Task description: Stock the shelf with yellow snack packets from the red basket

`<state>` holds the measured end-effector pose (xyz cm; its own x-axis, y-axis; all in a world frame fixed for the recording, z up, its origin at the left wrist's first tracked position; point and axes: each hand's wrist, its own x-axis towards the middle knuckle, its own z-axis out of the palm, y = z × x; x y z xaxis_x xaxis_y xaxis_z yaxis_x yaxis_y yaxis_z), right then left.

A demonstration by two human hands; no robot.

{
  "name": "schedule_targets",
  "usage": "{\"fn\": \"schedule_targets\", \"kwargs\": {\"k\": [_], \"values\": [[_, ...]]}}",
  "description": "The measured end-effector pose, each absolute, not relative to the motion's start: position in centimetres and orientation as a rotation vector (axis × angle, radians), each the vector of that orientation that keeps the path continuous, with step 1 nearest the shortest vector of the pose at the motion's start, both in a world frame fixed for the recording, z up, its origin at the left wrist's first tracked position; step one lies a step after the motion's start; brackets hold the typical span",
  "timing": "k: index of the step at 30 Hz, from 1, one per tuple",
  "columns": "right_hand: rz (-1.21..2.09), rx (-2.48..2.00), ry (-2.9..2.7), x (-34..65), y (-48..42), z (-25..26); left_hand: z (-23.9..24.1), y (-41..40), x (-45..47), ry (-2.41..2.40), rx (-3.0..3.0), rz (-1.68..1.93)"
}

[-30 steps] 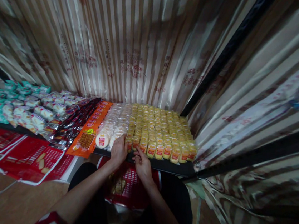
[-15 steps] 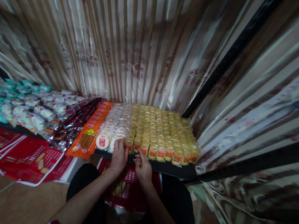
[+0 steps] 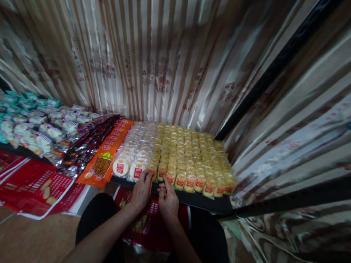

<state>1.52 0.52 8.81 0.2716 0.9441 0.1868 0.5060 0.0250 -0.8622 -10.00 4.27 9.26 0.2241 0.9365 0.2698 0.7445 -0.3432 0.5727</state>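
Note:
My left hand (image 3: 141, 191) and my right hand (image 3: 167, 198) meet at the front edge of a dark tray (image 3: 199, 200), fingers curled together over its rim. Rows of small yellow wrapped cakes (image 3: 187, 155) fill the tray, with white round wrapped cakes (image 3: 134, 159) lined up to their left. My left fingertips touch the front cake where the white and yellow rows meet. What the fingers pinch is hidden.
An orange snack packet (image 3: 105, 156), dark red packets (image 3: 82, 144) and teal-and-white packets (image 3: 13, 124) lie further left. Red printed cartons (image 3: 33, 190) rest on the wooden floor, another under my hands. Striped shiny curtains (image 3: 140, 47) close off the back and right.
Both hands have drawn back a little toward the tray's front edge; a white cake that my left hand covered now shows. The view has shifted slightly.

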Motion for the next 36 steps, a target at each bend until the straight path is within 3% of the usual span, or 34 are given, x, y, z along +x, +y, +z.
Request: {"fn": "schedule_targets", "kwargs": {"k": [28,36], "values": [[0.452,-1.746,-1.447,1.4,1.0,8.9,5.4,4.5,-9.7,1.456,2.358,1.027],[0.445,-1.497,-1.525,2.0,0.1,7.9,5.8,4.1,-9.8,1.446,2.272,0.997]]}}
